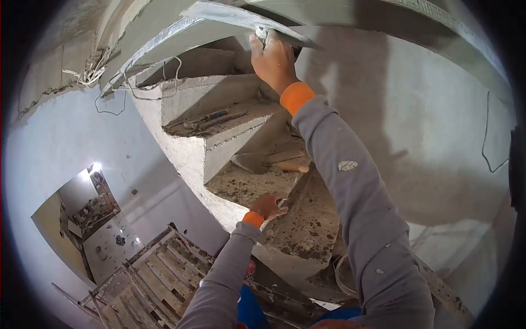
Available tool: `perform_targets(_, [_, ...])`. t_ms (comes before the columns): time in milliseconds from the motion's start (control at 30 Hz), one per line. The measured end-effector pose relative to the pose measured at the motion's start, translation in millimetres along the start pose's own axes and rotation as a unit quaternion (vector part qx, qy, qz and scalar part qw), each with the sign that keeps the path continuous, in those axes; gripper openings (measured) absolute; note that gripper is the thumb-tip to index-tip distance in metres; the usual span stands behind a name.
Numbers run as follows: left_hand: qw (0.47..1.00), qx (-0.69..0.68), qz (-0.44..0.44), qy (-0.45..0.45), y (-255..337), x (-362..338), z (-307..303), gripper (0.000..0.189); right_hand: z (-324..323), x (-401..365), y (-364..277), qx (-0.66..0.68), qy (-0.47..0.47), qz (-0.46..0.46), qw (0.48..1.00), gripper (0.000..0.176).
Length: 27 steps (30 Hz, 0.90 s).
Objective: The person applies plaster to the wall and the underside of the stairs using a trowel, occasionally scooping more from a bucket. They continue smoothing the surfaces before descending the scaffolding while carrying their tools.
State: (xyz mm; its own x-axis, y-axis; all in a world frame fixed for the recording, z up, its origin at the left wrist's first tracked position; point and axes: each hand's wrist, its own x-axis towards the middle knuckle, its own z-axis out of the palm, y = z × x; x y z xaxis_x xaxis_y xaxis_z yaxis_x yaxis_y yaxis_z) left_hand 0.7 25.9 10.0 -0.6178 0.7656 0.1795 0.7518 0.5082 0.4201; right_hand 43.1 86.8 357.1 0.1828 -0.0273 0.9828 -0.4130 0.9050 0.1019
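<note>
My right hand (272, 61) is raised overhead, its fingers wrapped around the handle of a plastering trowel (230, 15). The trowel's long flat blade lies close under the grey plastered edge (159, 46) above the stairs. Lower down, my left hand (268, 207) rests at the edge of a rough concrete step (241, 183), thumb and fingers apart and curved. On that step, just above my left hand, lies a pointed trowel (252, 162) beside a piece of wood (292, 165). A tool with a blue handle (216, 114) sits one step higher.
Slatted wooden scaffolding (164, 271) stands at lower left, beyond it a wall opening (82, 214) onto a littered floor. Loose wires (93, 71) hang at upper left. A bucket rim (342, 277) shows beside my right arm. Another wire (486, 137) hangs on the right wall.
</note>
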Motion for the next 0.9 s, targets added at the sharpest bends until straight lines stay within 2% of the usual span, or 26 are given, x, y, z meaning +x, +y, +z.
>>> perform_targets(67, [0.996, 0.028, 0.057, 0.061, -16.8, 8.0, 16.3, 0.056, -3.8, 5.5, -1.3, 0.012, 0.041, -0.006, 0.999, 0.033])
perform_targets(100, [0.991, 0.041, 0.084, 0.092, -26.8, 13.2, 25.1, 0.057, -10.4, 7.8, -0.2, 0.038, 0.091, -0.02, 0.995, 0.028])
perform_targets(167, [0.995, 0.037, 0.064, 0.065, -15.0, 5.4, 13.6, 0.057, -33.8, 10.1, 9.3, 0.093, 0.067, 0.031, 0.993, 0.025])
perform_targets(267, [0.997, 0.027, 0.057, 0.042, -12.2, 3.0, 8.0, 0.057, -86.1, 16.0, 36.2, 0.079, 0.102, -0.005, 0.992, 0.026])
perform_targets(333, [0.999, 0.014, 0.045, 0.027, -6.3, 1.8, 6.7, 0.057, -140.5, 15.6, 48.3, 0.107, 0.112, 0.032, 0.987, 0.025])
perform_targets(367, [0.999, 0.009, 0.03, 0.013, 1.0, -3.4, 0.8, 0.057, -169.6, 16.2, 51.9, 0.141, 0.111, 0.092, 0.979, 0.025])
perform_targets(433, [0.999, 0.01, 0.034, 0.015, 1.4, -5.0, -2.3, 0.056, -199.2, 15.0, 56.2, 0.172, 0.118, 0.097, 0.973, 0.024])
perform_targets(533, [0.997, 0.009, 0.061, 0.046, -2.7, -0.6, 4.2, 0.056, -204.9, 12.1, 53.9, 0.217, 0.126, 0.113, 0.961, 0.026])
perform_targets(633, [0.998, 0.008, 0.044, 0.042, -2.7, -3.0, 4.8, 0.056, -168.9, 12.2, 45.9, 0.178, 0.036, 0.069, 0.981, 0.027])
perform_targets(733, [0.997, 0.015, 0.048, 0.051, -10.7, 4.7, 12.2, 0.056, -150.2, 27.2, 31.7, 0.072, -0.066, 0.098, 0.99, 0.027])
perform_targets(833, [0.999, 0.017, 0.037, 0.032, -6.9, 2.1, 7.0, 0.057, -182.6, 34.6, 39.1, 0.054, -0.028, 0.092, 0.994, 0.026])
perform_targets(900, [0.999, 0.016, 0.029, 0.004, 2.9, -2.7, -1.2, 0.061, -216.6, 37.0, 67.6, 0.206, 0.062, 0.161, 0.963, 0.025])
